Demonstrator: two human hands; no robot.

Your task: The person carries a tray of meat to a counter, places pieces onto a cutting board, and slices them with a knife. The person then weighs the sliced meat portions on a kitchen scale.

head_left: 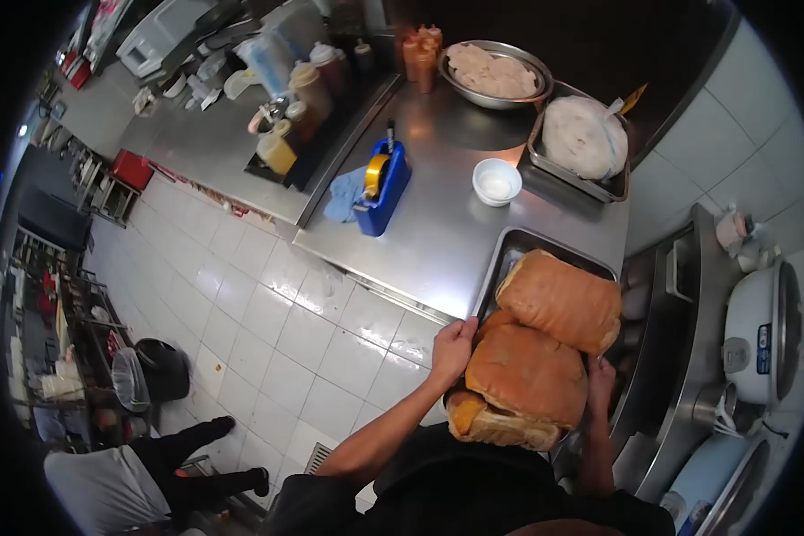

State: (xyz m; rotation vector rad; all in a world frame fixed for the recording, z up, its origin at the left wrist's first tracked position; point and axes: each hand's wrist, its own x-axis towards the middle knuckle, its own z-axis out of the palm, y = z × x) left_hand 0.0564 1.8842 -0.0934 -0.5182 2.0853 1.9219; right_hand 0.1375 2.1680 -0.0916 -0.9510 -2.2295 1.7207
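A metal tray (558,239) is held low in front of my body, its far end at the edge of the steel counter. Large browned bread loaves (558,299) are piled on it, and another loaf (527,375) lies nearer to me. My left hand (454,351) is closed round the tray's left edge, beside the loaves. On the opposite side my right hand (601,380) grips the right edge, its fingers partly hidden by bread and tray.
The steel counter (438,241) bears a white bowl (497,182), a blue tape dispenser (384,192), a bowl of pale food (491,76) and a pan with a wrapped pale mass (585,134). Rice cookers (750,330) stand at right. Another person (116,487) is at lower left, near a black bin (163,368).
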